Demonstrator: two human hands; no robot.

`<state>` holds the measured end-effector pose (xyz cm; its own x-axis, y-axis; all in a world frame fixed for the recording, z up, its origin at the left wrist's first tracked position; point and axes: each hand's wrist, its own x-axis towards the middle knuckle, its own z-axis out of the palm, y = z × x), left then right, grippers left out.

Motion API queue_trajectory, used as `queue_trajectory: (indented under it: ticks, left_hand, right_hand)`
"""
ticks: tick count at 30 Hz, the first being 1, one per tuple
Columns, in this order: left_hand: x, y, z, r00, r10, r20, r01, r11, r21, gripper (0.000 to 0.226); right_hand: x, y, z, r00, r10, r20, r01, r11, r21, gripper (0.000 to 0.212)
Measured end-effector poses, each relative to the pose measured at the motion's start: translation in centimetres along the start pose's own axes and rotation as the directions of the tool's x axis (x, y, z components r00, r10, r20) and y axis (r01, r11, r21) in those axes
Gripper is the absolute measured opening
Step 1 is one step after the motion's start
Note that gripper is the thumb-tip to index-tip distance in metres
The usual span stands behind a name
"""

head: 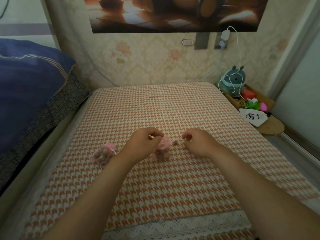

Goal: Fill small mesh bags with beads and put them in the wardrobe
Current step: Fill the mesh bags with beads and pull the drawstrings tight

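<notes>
Both forearms reach forward; left hand [143,142] pinches the pink mesh bag [162,149] mouth, right hand [199,141] pinches a bead just right of it.

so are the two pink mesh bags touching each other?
Apart. The head view shows patterned cloth between the tied bag on the left and the bag held by the left hand.

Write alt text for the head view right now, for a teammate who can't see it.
Over a houndstooth-covered surface, the left hand pinches the top of a pink mesh bag part-filled with beads, while the right hand curls over two loose beads. A second bag, filled and tied, lies to the left.
</notes>
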<state>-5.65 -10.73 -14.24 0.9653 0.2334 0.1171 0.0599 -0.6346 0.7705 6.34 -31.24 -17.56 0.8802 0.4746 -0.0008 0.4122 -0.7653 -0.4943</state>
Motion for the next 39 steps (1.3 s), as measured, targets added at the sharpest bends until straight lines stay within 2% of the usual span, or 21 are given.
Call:
queue_trajectory:
  ticks: [3,6,11,13,15,18,20,24,29,34,36,39]
  left_hand:
    - [0.2,-0.1,0.1,0.999,-0.027,-0.02,0.027,1.0,0.007,0.014]
    - [0.0,0.0,0.1,1.0,-0.019,-0.011,0.019,1.0,-0.003,0.017]
    - [-0.2,0.2,0.0,1.0,0.01,0.015,-0.01,0.999,-0.034,0.026]
    - [-0.1,0.1,0.0,1.0,0.005,0.006,-0.005,0.999,-0.047,0.028]
    - [0.1,0.1,0.0,1.0,-0.021,-0.011,0.02,0.999,-0.042,0.024]
    - [0.4,0.0,0.0,0.998,-0.061,-0.027,0.061,0.998,-0.002,0.017]
    - [0.5,0.0,-0.1,0.996,-0.085,-0.024,0.085,0.996,0.001,0.016]
    - [0.5,0.1,-0.3,0.992,-0.124,-0.032,0.124,0.992,-0.018,0.016]
    - [0.3,0.1,-0.3,0.991,-0.133,-0.031,0.131,0.989,-0.061,0.015]
    - [0.2,0.0,-0.5,0.992,-0.126,-0.006,0.125,0.991,-0.056,0.018]
    - [0.2,0.0,-0.6,0.993,-0.115,0.006,0.115,0.992,-0.061,0.016]
    - [0.3,0.0,-0.5,0.995,-0.097,0.027,0.098,0.994,-0.049,0.015]
  right_hand:
    - [0.4,-0.7,0.5,0.999,-0.031,-0.009,0.03,0.999,-0.033,0.034]
    - [0.9,-1.5,1.0,0.992,-0.111,-0.063,0.096,0.975,-0.198,0.037]
    - [1.4,-2.4,1.7,0.972,-0.219,-0.082,0.182,0.93,-0.318,0.022]
    - [1.2,-2.7,1.5,0.971,-0.218,-0.093,0.182,0.937,-0.298,0.018]
    - [1.0,-2.9,0.9,0.96,-0.219,-0.173,0.18,0.959,-0.218,0.014]
    - [0.4,-3.6,-0.6,0.944,-0.184,-0.274,0.203,0.978,0.042,0.011]
    - [-0.2,-4.4,-1.6,0.934,-0.205,-0.293,0.255,0.956,0.145,0.009]
    - [-1.6,-6.0,-2.6,0.894,-0.336,-0.295,0.384,0.915,0.12,0.004]
    - [-2.1,-7.4,-1.6,0.876,-0.454,-0.163,0.457,0.889,-0.019,0.013]
    - [-1.8,-7.4,-1.5,0.892,-0.443,-0.088,0.439,0.896,-0.06,0.021]
    - [-1.7,-7.1,-1.8,0.898,-0.423,-0.119,0.427,0.904,0.003,0.017]
    - [-1.3,-5.8,-2.3,0.93,-0.313,-0.192,0.332,0.94,0.076,0.008]
